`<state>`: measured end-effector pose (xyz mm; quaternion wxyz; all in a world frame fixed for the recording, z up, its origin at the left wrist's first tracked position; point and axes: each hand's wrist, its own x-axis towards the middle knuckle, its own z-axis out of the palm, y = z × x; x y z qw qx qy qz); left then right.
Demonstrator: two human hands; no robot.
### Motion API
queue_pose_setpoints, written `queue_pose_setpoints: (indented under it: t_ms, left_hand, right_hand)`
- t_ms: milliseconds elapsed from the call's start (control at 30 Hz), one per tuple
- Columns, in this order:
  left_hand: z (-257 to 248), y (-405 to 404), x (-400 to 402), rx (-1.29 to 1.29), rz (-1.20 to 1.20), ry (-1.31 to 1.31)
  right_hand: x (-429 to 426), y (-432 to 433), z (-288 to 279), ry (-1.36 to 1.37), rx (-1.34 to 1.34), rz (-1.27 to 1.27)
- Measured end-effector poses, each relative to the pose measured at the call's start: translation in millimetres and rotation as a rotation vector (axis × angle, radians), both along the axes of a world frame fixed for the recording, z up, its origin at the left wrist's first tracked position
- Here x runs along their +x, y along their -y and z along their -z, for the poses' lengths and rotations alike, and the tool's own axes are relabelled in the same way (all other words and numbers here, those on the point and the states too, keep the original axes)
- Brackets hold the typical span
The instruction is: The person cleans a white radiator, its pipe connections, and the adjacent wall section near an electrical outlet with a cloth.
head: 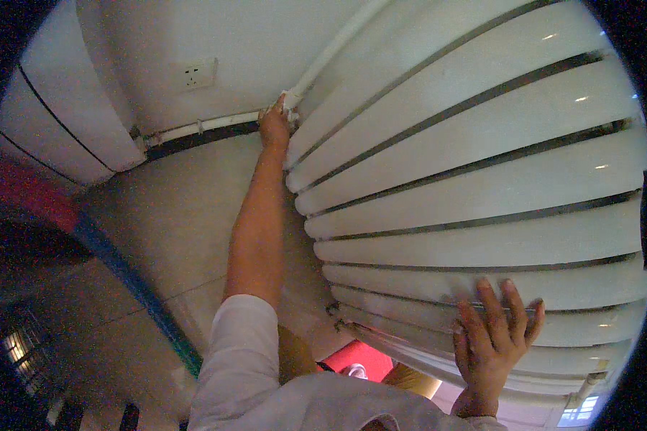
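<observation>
My left hand (274, 127) reaches far forward to the corner beside a white radiator (463, 151), low by the wall. It holds a crumpled white cloth or tissue (289, 108) against the joint of a white pipe (334, 46); the exact finger hold is partly hidden. My right hand (493, 328) rests with spread fingers on the radiator's lower right sections in the view and holds nothing. Along the wall's base a white horizontal pipe (210, 125) runs left from the left hand.
A wall socket (199, 74) sits above the horizontal pipe. A white panelled cabinet or column (70, 102) stands at the left. Tiled floor (194, 199) bears a blue and green strip (135, 283). A red mat (361, 360) lies under a shoe.
</observation>
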<state>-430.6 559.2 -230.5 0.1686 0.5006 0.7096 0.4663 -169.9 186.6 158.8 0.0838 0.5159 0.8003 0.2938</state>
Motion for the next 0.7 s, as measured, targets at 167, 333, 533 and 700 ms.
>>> queue_pose_setpoints:
  t_ms: [167, 333, 533, 700]
  left_hand:
    - [-23, 4, -4, 0.024, 0.01, 0.056]
    - [-46, 6, 10, 0.369, 0.044, 0.447]
    - [-13, 11, 8, 0.254, -0.112, -0.091]
    - [23, 29, -5, 0.047, -0.015, -0.072]
  right_hand:
    - [8, 4, -3, -0.014, -0.029, 0.003]
    - [2, 4, -15, -0.014, -0.058, -0.005]
    - [-6, 9, -16, 0.012, -0.079, -0.014]
    - [-11, 18, -27, 0.048, -0.058, -0.046]
